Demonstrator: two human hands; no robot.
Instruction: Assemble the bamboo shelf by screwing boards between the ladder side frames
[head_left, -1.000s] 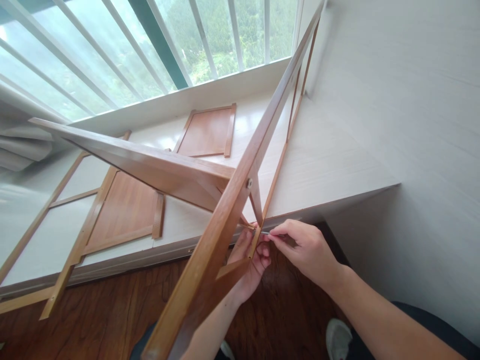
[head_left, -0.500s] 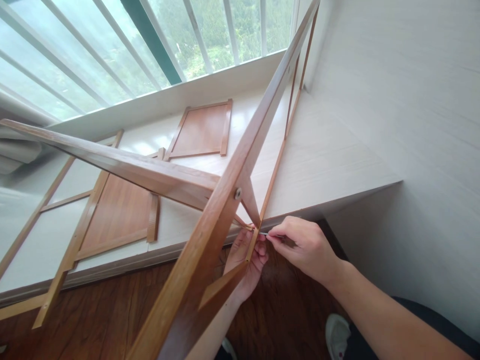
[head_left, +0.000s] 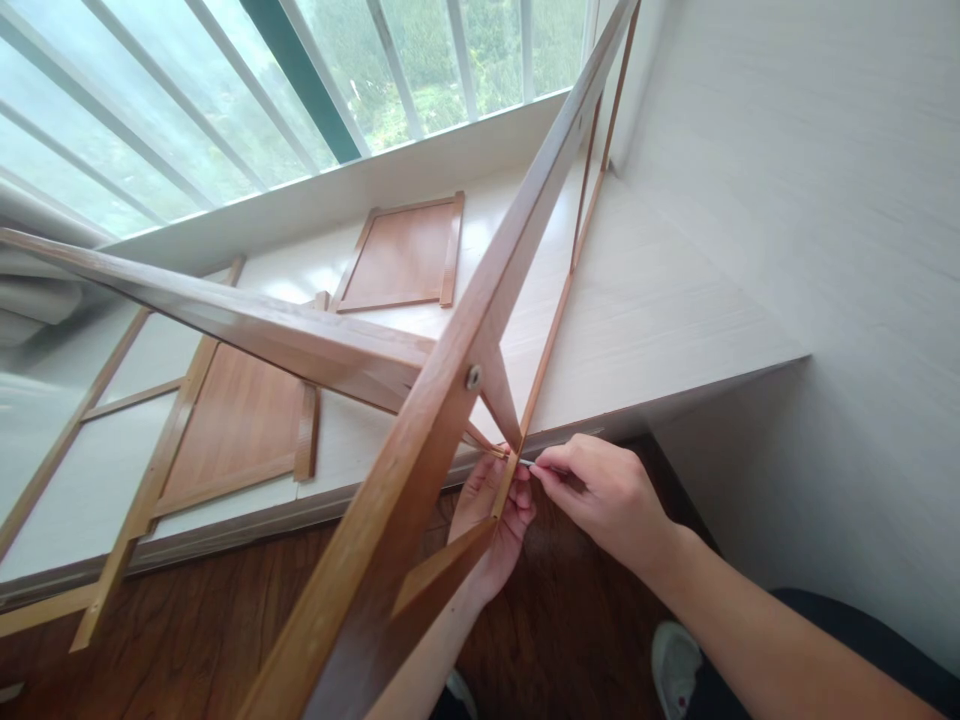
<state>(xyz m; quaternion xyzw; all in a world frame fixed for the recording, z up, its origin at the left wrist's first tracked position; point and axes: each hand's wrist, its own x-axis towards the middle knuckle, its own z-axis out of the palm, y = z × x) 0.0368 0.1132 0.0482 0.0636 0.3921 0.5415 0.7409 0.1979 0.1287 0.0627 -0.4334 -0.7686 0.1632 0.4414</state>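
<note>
Your right hand point(head_left: 600, 495) is pinched shut on a thin metal tool point(head_left: 527, 464), its tip at the lower corner of the wooden frame point(head_left: 420, 450) — which stands tilted against the white sill point(head_left: 645, 320). Your left hand point(head_left: 491, 525), fingers curled, grips that frame's slim rail from behind.

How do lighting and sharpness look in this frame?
Head view: bright daylight from the window glares on the white ledge; the wooden frame near the lens is soft; both hands, left and right, are evenly lit; straight rails bow slightly.
</note>
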